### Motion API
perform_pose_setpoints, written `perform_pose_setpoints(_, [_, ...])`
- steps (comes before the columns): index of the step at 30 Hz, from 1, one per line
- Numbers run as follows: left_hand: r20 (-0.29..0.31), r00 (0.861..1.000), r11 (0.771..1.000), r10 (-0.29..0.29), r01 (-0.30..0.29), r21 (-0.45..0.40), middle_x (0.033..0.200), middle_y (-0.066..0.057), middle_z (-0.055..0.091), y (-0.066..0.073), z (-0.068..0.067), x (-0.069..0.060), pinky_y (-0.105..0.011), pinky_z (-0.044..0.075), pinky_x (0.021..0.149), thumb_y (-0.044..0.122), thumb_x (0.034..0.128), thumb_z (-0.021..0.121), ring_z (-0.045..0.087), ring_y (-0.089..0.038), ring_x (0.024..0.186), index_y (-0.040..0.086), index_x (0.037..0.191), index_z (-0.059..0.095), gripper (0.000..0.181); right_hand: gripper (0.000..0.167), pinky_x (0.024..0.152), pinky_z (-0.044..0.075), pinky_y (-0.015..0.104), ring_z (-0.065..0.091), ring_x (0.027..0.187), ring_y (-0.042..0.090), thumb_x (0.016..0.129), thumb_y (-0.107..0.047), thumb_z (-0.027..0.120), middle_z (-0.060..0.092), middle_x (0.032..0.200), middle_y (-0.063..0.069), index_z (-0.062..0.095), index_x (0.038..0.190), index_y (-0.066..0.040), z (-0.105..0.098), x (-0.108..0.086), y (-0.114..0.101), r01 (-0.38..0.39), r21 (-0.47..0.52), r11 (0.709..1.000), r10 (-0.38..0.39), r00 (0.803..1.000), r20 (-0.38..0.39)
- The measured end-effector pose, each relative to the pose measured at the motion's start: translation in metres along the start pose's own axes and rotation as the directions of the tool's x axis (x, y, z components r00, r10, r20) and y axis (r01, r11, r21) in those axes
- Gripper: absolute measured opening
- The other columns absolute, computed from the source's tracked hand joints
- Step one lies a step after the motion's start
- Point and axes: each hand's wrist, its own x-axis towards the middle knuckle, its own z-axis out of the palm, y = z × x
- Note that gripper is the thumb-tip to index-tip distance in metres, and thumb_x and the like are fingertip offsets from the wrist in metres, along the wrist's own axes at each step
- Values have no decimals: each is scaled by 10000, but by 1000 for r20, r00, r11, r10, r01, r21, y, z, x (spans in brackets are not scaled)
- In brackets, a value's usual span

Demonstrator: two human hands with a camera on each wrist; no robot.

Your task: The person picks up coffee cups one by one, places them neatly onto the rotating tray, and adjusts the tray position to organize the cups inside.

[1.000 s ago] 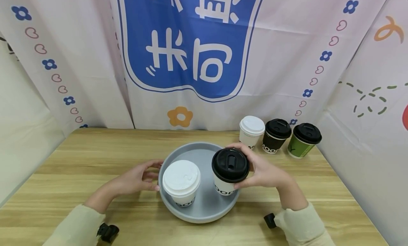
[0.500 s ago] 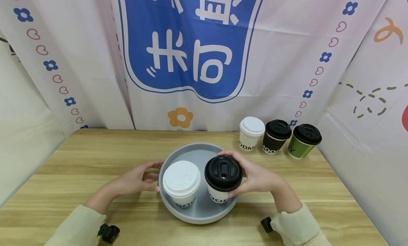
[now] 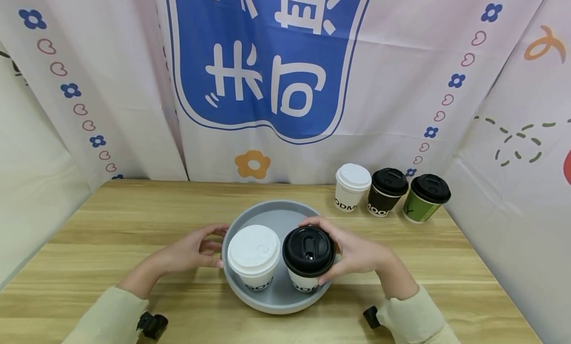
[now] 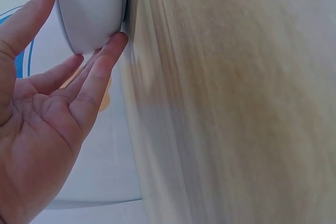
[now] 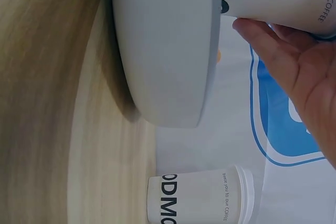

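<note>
Looks close to finished with placing a second cup in the round grey tray [image 3: 276,307]. Note a white-lidded paper cup [image 3: 254,250] already standing upright in the left half, untouched by either hand. Gripping the black-lidded white paper cup [image 3: 310,250] just beside it with the right hand [image 3: 352,247], curled round the side (cannot tell whether fully down on the tray floor). Touching the tray's outer wall with the relaxed left hand [image 3: 192,250]. Not yet done: releasing the right-hand grip. See also, off the tray at the far right of the wooden table [image 3: 134,210], another white-lidded cup [image 3: 350,198], a black cup [image 3: 382,201] and a green cup [image 3: 418,207]; cannot say whether to count these as left over.
</note>
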Motion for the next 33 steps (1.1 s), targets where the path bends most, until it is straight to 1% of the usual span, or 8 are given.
perform_pose_setpoints(5, [1,1000,1000,-3,3,-3,1492,-314,374,1,-1,1,-495,482,1089,226,848,795,456,-518,1335,-33,1537,239,923,995,1129,461,318,497,1327,164,708,-44,885,440,1448,184,263,1485,-31,3,1,-1,-24,19,1000,24,1000,4])
perform_pose_setpoints(9, [2,1000,1000,-5,5,-2,1490,-312,375,3,-2,1,-455,495,1082,230,842,800,449,-523,1338,-31,1539,238,933,1010,1150,434,309,499,1333,177,689,-37,893,450,1453,132,273,1483,-103,4,2,0,-50,21,999,49,999,7])
perform_pose_setpoints(13, [3,1000,1000,-7,7,4,1491,-316,374,3,-2,1,-423,510,1069,232,839,801,451,-523,1337,-34,1538,238,936,1000,1165,408,300,499,1333,192,707,-67,890,455,1446,134,261,1483,-114,5,3,1,-37,6,999,36,999,31])
perform_pose_setpoints(17, [1,1000,1000,-3,3,15,1491,-321,375,4,-2,1,-462,496,1079,234,842,798,459,-522,1331,-39,1535,241,930,1001,1173,389,288,496,1336,194,715,-91,891,462,1445,132,252,1485,-128,5,2,2,-36,-2,999,36,998,47])
perform_pose_setpoints(23, [-4,1000,1000,-1,1,24,1488,-318,381,3,-1,1,-541,457,1098,238,846,795,466,-519,1327,-40,1533,246,922,1037,1185,378,305,486,1349,200,692,-52,892,462,1448,121,231,1488,-129,4,1,1,-38,-33,999,40,997,64])
perform_pose_setpoints(26, [-4,1000,1000,0,0,24,1487,-314,384,3,-2,1,-545,456,1099,238,848,795,467,-515,1328,-37,1533,249,918,1039,1173,402,321,481,1353,202,699,-38,884,453,1452,128,218,1491,-130,4,0,-1,-40,-31,999,42,996,77])
perform_pose_setpoints(33, [-5,1000,1000,-12,12,13,1497,-315,376,2,-1,1,-507,479,1089,240,843,797,467,-510,1330,-28,1535,252,921,1047,1138,452,344,495,1344,192,720,-56,875,442,1467,152,194,1513,-110,2,-2,0,-37,-17,999,38,993,112])
